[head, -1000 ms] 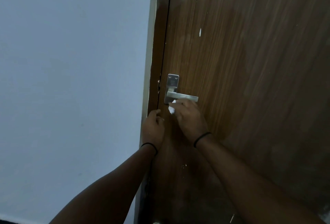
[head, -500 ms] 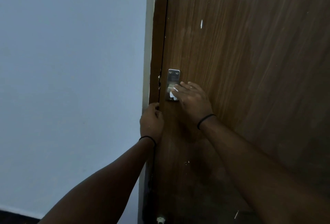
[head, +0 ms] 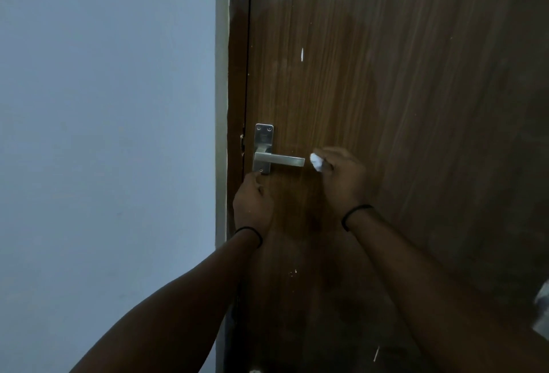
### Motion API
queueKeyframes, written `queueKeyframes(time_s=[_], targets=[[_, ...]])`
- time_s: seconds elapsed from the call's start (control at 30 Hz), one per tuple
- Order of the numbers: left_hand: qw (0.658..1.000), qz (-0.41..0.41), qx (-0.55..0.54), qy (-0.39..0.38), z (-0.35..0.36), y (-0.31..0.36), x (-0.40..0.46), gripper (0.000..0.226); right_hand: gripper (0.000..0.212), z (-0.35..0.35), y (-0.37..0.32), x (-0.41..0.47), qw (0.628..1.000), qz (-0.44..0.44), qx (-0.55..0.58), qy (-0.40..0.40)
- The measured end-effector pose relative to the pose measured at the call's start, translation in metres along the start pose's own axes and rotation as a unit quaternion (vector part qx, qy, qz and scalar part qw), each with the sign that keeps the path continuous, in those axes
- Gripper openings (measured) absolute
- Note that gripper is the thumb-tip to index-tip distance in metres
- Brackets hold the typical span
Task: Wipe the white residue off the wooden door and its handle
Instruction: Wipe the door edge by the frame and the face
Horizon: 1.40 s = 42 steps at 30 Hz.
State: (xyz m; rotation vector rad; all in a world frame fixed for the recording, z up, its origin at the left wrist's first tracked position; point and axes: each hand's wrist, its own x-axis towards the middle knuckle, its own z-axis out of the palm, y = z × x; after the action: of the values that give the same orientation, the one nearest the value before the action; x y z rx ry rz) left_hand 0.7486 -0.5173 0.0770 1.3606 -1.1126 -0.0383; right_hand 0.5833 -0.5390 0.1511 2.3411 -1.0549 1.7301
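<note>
While right hand pinches wad, beside handle tip

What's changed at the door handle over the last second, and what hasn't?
The right hand, gripping the white wad, slid from the handle's plate out past the lever's free end. The left hand shifted from the door edge so its fingertip is at the plate's bottom. The white streak above remains.

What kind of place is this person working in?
Probably indoors in a home or similar building, at a closed interior doorway: a wooden door with a metal lever handle, set in a frame beside a plain painted wall. White specks hint at recent painting.
</note>
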Motion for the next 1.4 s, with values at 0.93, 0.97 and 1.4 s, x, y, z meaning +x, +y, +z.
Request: queueKeyframes(time_s=[0.93, 0.97, 1.4], targets=[[0.998, 0.035, 0.03, 0.041, -0.031, 0.029, 0.024, 0.023, 0.013, 0.004, 0.006, 0.034, 0.915, 0.359, 0.137, -0.127], [0.998, 0.043, 0.027, 0.037, -0.032, 0.035, 0.022, 0.022, 0.014, 0.0, 0.005, 0.029, 0.917, 0.354, 0.136, -0.123], [0.966, 0.184, 0.179, 0.025, -0.041, 0.079, -0.003, 0.039, 0.012, -0.034, -0.043, 0.002, 0.981, 0.164, 0.092, -0.042]])
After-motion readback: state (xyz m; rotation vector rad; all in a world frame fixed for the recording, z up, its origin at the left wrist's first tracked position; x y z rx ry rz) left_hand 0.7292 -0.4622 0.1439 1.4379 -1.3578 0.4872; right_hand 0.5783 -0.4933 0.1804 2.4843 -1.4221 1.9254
